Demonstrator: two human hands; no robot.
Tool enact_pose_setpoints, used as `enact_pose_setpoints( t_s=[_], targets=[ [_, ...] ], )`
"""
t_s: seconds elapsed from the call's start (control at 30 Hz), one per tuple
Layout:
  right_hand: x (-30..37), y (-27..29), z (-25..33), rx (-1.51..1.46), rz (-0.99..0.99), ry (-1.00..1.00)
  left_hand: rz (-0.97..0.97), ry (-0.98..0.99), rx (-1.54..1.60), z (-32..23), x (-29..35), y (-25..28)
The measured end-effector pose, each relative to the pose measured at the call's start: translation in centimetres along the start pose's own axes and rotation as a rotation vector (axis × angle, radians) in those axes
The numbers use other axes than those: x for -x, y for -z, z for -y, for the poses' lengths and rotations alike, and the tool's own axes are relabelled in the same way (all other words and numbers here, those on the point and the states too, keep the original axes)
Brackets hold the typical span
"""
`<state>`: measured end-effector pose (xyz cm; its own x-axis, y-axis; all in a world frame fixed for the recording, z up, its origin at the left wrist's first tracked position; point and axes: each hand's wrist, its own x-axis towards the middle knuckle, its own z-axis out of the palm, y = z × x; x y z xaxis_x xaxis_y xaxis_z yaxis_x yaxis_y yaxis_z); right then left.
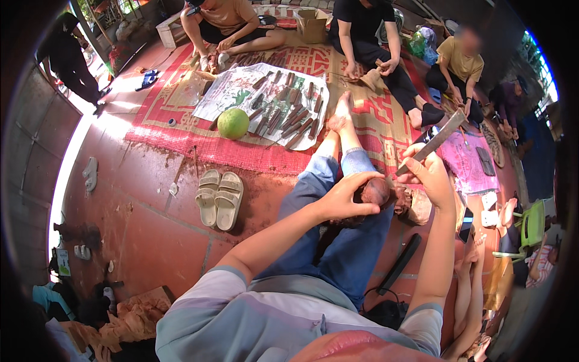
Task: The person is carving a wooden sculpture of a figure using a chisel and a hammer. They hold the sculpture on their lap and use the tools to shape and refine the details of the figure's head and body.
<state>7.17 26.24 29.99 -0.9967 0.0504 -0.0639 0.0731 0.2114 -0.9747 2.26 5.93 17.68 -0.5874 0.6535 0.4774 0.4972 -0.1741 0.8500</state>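
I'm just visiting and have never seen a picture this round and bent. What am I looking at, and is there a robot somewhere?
No robot here: these are a person's own bare hands. There is one picture, taken by a wide fisheye camera worn on the head and looking down, so straight edges bend near the rim.

The left hand holds a rounded, reddish-brown piece above the legs. The right hand grips a long, flat metal tool; whether it touches the piece is unclear.

Ahead, a red-and-tan woven mat carries a whitish sheet with many hand tools, and a round green fruit. Other people sit around it.
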Motion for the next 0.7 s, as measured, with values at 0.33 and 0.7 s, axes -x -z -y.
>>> enact_pose_setpoints(
  t_s=[0.33, 0.7],
  targets=[
    [0.7, -0.3, -0.7, -0.215, -0.088, 0.155, -0.148, 0.342, 0.426, -1.5, -2.1, -2.0],
    [-0.3, -1.9, -0.1, -0.086, 0.074, -0.112, -0.314, 0.428, 0.361, 1.5, -1.4, -2.7]
  ],
)
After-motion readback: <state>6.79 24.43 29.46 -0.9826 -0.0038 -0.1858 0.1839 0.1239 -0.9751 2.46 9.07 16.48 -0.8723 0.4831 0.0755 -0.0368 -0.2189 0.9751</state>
